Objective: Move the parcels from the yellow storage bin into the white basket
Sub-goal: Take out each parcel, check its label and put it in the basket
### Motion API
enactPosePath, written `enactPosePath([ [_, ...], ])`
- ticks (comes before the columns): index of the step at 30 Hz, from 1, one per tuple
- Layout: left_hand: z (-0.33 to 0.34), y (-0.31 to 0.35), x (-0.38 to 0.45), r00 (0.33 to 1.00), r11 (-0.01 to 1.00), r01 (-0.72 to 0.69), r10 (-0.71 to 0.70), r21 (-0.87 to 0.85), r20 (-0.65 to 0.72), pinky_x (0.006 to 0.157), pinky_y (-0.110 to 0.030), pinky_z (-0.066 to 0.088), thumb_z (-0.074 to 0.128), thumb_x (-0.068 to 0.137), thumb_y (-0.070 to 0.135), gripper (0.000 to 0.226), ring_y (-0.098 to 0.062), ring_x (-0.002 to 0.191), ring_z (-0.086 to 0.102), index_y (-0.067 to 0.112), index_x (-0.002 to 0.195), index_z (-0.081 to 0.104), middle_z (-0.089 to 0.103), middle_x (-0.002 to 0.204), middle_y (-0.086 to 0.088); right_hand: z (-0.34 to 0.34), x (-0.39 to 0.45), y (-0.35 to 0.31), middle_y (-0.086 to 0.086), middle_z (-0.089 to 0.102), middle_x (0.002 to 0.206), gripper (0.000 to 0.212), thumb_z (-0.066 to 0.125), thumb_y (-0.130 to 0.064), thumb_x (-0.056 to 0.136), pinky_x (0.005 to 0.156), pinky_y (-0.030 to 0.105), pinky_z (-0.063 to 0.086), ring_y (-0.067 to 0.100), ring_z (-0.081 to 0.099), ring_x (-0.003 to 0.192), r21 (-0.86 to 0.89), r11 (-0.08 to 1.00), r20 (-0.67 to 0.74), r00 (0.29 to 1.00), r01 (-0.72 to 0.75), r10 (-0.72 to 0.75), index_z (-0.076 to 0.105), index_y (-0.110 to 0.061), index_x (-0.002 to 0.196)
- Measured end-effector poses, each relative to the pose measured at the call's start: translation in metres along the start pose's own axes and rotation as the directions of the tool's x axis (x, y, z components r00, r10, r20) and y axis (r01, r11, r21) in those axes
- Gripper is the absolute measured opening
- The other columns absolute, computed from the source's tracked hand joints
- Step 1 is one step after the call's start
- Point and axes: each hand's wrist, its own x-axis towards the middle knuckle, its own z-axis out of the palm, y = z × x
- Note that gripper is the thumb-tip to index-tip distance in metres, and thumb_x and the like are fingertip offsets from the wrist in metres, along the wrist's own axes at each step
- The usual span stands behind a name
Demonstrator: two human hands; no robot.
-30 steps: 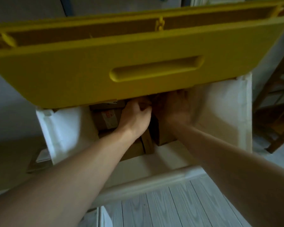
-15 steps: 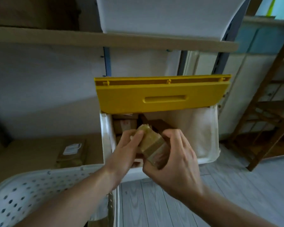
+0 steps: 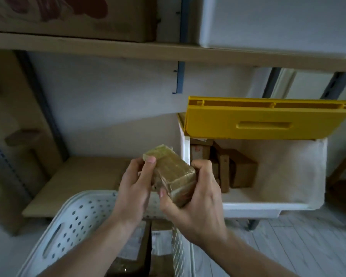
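The small brown tape-wrapped cardboard parcel [image 3: 171,173] sits tilted between both hands, gripped by left fingers [image 3: 149,166] and right fingers [image 3: 203,168].

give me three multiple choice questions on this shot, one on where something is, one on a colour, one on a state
1. Where is the taped parcel?
A. lying in the bin
B. held above the white basket's rim
C. on the upper shelf

2. What colour is the storage bin's flap?
A. yellow
B. blue
C. red

3. How is that flap set?
A. shut
B. taken off
C. raised, with parcels visible below

Answers:
1 B: the left hand and right hand grip it over the basket.
2 A: the flap is plainly yellow.
3 C: brown boxes show beneath its lower edge.
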Motion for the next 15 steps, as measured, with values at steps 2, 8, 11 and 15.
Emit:
enactPosePath([
  [2,-0.019,0.000,0.005,0.999,1.000,0.013,-0.014,-0.011,-0.046,0.075,-0.032,0.055,0.055,0.085,0.054,0.052,-0.022,0.090,0.074,0.011,0.112,0.068,0.075,0.098,-0.010,0.023,0.003,-0.005,-0.011,0.057,0.089,0.060,0.071,-0.054,0.069,0.064,0.019,0.049,0.003,0.058,0.077,0.050,0.999,0.022,1.000,-0.016,0.015,0.032,-0.037,0.111],
  [8,-0.064,0.004,0.024,0.978,1.000,0.022,-0.022,0.001,-0.205,0.070,-0.028,0.053,0.053,0.103,0.035,0.023,-0.013,0.081,0.073,0.018,0.099,0.068,0.075,0.086,0.002,0.058,0.023,-0.013,-0.008,0.061,0.092,0.059,0.069,-0.061,0.072,0.064,0.020,0.051,0.006,0.062,0.080,0.131,0.991,0.116,0.993,0.021,-0.036,0.027,-0.044,0.109],
  [11,-0.082,0.003,0.028,0.968,0.999,0.024,-0.014,0.035,-0.249,0.076,-0.036,0.054,0.054,0.102,0.034,0.021,-0.019,0.088,0.072,0.021,0.102,0.070,0.075,0.091,0.000,0.062,0.041,-0.014,-0.018,0.062,0.088,0.048,0.066,-0.067,0.078,0.064,0.012,0.046,0.002,0.063,0.080,0.197,0.979,0.194,0.981,-0.045,0.006,0.032,-0.042,0.103],
  [15,-0.095,0.011,0.033,0.972,0.997,0.015,0.004,0.080,-0.235,0.083,-0.035,0.058,0.061,0.079,0.050,0.039,-0.016,0.093,0.073,0.022,0.105,0.070,0.076,0.095,0.002,0.067,0.065,-0.013,-0.014,0.052,0.060,0.038,0.058,-0.056,0.087,0.048,0.014,0.039,0.002,0.048,0.051,0.366,0.916,0.276,0.959,-0.165,0.062,0.047,-0.023,0.101],
])
